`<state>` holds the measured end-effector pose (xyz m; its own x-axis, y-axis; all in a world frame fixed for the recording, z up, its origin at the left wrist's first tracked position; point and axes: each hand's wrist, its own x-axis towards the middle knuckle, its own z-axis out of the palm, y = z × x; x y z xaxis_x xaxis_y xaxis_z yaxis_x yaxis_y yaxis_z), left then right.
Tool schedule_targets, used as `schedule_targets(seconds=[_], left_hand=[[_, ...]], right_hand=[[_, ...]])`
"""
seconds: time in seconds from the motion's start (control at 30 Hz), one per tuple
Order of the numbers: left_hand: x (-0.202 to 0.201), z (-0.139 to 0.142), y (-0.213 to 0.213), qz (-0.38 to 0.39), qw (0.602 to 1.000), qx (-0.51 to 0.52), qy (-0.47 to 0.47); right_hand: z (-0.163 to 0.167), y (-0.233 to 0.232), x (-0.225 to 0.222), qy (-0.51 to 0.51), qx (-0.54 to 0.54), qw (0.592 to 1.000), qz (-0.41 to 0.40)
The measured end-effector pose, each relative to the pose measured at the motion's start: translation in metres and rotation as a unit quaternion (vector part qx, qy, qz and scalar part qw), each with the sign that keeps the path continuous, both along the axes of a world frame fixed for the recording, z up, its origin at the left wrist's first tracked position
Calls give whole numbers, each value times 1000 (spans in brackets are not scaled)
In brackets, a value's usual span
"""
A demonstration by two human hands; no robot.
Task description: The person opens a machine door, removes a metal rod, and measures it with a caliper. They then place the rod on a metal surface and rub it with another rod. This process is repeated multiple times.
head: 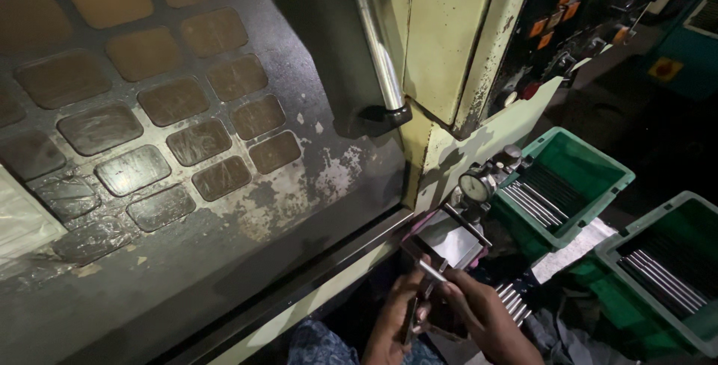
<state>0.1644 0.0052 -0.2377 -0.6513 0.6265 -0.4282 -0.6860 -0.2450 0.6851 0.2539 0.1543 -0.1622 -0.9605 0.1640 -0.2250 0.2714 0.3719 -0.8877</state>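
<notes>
Down at the bottom of the view, the person's two hands meet over a thin, shiny steel rod [432, 271], just in front of a small measuring stand with a round dial gauge [474, 185] on top. The right hand [486, 316] is closed on the rod, its fingers pinching it from the near side, and the rod's free end points toward the flat grey plate [449, 239] of the stand. The left hand [393, 320] is curled around something dark and narrow beneath the rod; in this dim light I cannot tell what it is. As I judge it, the checking of this rod is only beginning, because the rod does not yet lie under the gauge. Several similar rods [513, 301] wait just beside the right hand. Many more rods lie in a row in the nearer green plastic crate [621, 178], and others in a second green crate [699, 212] further to the right, so much work seems left. Behind the hands stands a worn grey machine door [224, 148] with a long metal handle [378, 43].
</notes>
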Motion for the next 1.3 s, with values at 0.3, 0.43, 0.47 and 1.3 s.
schedule_targets(seconds=[0.3,0.43,0.47,1.3], left_hand=[[-1,40,-11,-49,997,13,60],[-1,37,-7,-2,994,6,112],[-1,35,-6,3,992,21,123],[5,28,-16,79,995,2,60]], right_hand=[[-29,29,-8,-171,-139,970,-104],[-21,10,-4,-37,-220,972,-72],[-18,4,-3,16,-271,961,-47],[-5,-21,-10,120,86,987,-66]])
